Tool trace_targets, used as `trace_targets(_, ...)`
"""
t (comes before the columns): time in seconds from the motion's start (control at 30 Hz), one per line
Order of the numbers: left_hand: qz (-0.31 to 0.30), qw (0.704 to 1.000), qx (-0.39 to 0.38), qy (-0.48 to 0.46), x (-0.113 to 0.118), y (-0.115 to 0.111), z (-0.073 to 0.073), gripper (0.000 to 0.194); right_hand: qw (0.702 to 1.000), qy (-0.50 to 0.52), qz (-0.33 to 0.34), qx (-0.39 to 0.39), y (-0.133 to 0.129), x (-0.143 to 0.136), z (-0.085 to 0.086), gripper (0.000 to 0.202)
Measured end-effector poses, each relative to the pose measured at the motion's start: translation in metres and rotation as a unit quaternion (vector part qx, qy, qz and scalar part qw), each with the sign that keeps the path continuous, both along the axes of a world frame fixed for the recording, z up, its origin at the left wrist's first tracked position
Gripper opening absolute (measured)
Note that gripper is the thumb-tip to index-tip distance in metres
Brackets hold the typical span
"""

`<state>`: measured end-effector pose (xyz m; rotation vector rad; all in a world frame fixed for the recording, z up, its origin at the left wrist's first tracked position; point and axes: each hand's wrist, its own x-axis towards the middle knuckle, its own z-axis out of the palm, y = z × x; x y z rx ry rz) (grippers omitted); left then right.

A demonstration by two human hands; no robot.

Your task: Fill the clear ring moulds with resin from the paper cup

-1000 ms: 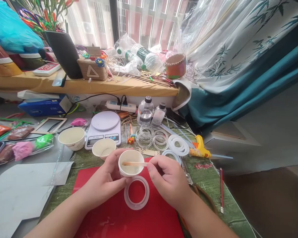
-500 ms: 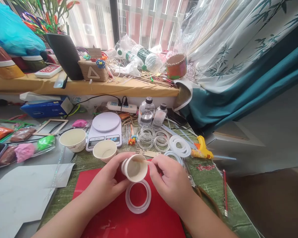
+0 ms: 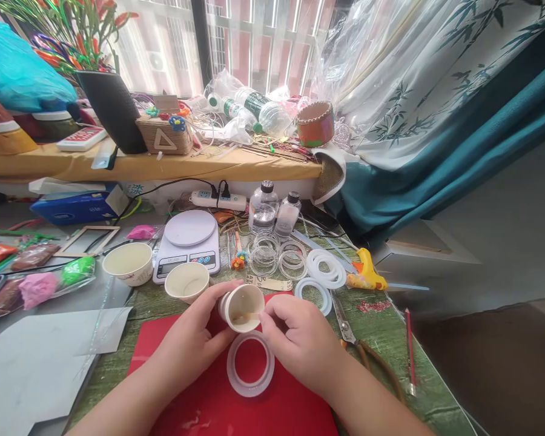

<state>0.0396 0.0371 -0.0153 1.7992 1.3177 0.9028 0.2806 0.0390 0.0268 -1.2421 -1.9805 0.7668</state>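
My left hand (image 3: 198, 327) is wrapped round a small white paper cup (image 3: 246, 297), which is tilted so its mouth faces me. Between the fingertips of my right hand (image 3: 295, 339) is a thin wooden stick (image 3: 253, 316), its far end inside the cup. A little murky liquid seems to lie at the bottom, though it is hard to make out. Just below the cup, a translucent white ring mould (image 3: 234, 381) lies flat on a red sheet (image 3: 195, 393). Another paper cup (image 3: 187, 282) stands behind my left hand.
A kitchen scale (image 3: 189, 242), a larger paper bowl (image 3: 128, 264) and two clear bottles (image 3: 264, 209) stand behind the hands. To the right lie several clear rings (image 3: 263, 254), white ring moulds (image 3: 326, 268), scissors (image 3: 344, 321), a yellow glue gun (image 3: 367, 272) and a red pencil (image 3: 409, 351).
My right hand has moved down, bringing the stick from the cup's upper side to its lower right. The cup stays in my left hand. The camera view has shifted slightly.
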Motion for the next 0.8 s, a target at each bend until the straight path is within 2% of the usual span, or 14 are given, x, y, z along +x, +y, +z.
trace_targets(0.53,-0.02,0.999,0.022,0.015,0.0039,0.0041,0.0095,0.047,1.0,0.007,-0.026,-0.006,0.0029,-0.0009,-0.0021,0.03)
trace_targets(0.63,-0.019,1.0,0.016,0.015,0.0037,0.0036,0.0097,0.048,1.0,0.013,-0.017,-0.023,0.0025,-0.0016,-0.0029,0.029)
trace_targets(0.8,-0.016,1.0,0.013,0.016,0.0027,0.0041,0.0075,0.048,1.0,0.019,-0.024,-0.008,0.0026,-0.0022,-0.0026,0.029)
